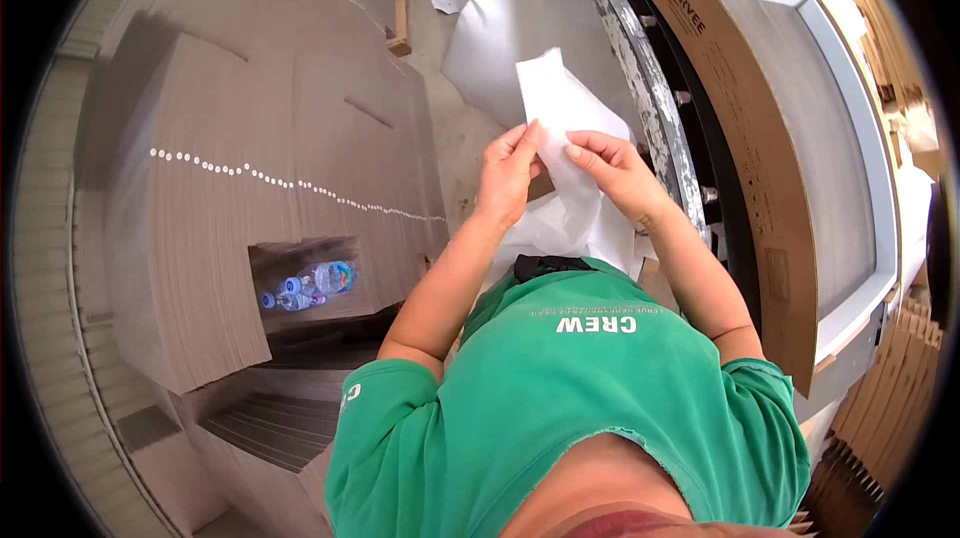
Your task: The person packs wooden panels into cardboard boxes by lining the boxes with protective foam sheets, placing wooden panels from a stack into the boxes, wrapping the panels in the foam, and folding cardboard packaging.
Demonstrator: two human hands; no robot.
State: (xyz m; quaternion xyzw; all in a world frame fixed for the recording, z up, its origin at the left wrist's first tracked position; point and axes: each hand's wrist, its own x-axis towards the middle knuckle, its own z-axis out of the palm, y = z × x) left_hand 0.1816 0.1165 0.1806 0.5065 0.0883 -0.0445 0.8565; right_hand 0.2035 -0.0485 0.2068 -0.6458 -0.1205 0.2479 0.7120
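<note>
Both my hands pinch a white paper sheet (pixel 560 113).
Left hand (pixel 508 173) at nine o'clock of it, right hand (pixel 615 170) at three, wrists bent inward.

Bright, even daylight fills the view, strongest toward the upper right of the frame, where the stacked cardboard near the rim washes out almost to white. The white paper sheet (pixel 556 103) at upper centre is close to overexposed, with little surface detail left. Shadows are soft: a dark recess sits in the stack of flattened cardboard (pixel 250 188) at centre left, where plastic bottles (pixel 310 284) catch small glints. The green shirt (pixel 570 408) at the bottom is well lit and fairly sharp. Fisheye distortion is heavy: straight edges of the table frame (pixel 650 98) bow outward, and a black vignette rings the corners. The bottom edge is blurred, too close to focus.
</note>
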